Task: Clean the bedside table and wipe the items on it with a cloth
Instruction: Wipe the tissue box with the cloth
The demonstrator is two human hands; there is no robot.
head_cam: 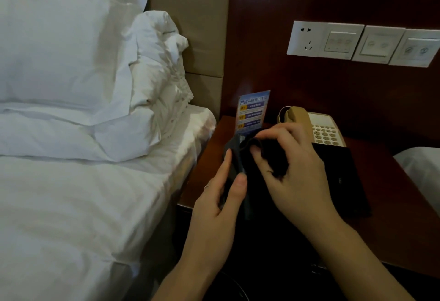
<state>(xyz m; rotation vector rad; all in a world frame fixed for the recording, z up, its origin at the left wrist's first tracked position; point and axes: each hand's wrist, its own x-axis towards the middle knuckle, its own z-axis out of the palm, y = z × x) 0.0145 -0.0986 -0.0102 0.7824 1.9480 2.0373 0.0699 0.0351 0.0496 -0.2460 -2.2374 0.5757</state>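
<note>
- Left hand (220,196) pinches a thin dark object (234,158) at its edge; it looks stiff and light.
- Right hand (292,169) bunches the soft cloth (273,158) against it.
- Phone (316,127) sits at one o'clock.

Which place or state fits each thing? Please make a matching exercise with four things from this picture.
Things:
1. telephone
2. blue card
3. dark cloth
4. wall socket

Places or states:
A. held in the right hand
B. fixed on the wooden panel
C. standing at the back left of the bedside table
D. resting at the back of the table, right of the card

Pairs: 1-D, 2-C, 3-A, 4-B
</note>
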